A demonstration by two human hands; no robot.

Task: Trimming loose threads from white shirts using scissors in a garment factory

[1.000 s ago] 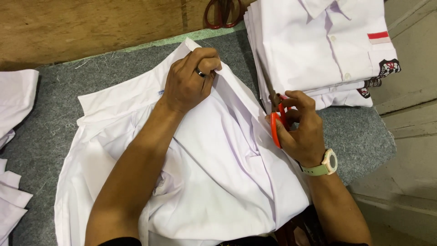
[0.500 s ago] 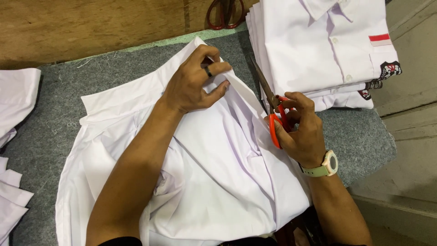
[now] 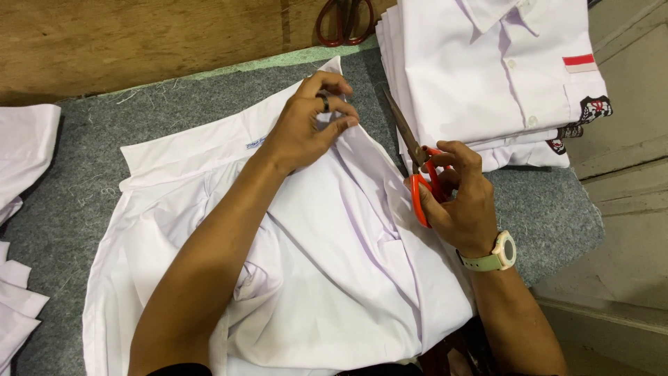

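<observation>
Head camera looks down on a grey felt-covered worktop (image 3: pixel 83 181) where a white cotton shirt (image 3: pixel 327 271) lies spread out, collar end towards the far edge. On it the left hand (image 3: pixel 309 125), with a dark ring on one finger, pinches a fold of the shirt's front edge between thumb and fingertips, lifting the cloth slightly off the surface. Just beside it, the right hand (image 3: pixel 459 198) is closed around the orange plastic handles of a pair of scissors (image 3: pixel 417 170), whose dark metal blades point up and away towards the left hand (whether the blades are parted or shut cannot be told from this angle). A pale green wristwatch (image 3: pixel 495 256) sits on the right wrist. Beyond the scissors, touching the far right part of the worktop, stands a neat stack of folded white shirts (image 3: pixel 487 69) with a small red-and-white patch and dark badges on the pocket side. More white cloth pieces (image 3: pixel 21 153) lie at the left edge. A second pair of dark red-handled scissors (image 3: pixel 344 21) rests against the brown wooden board (image 3: pixel 139 38) at the back.
</observation>
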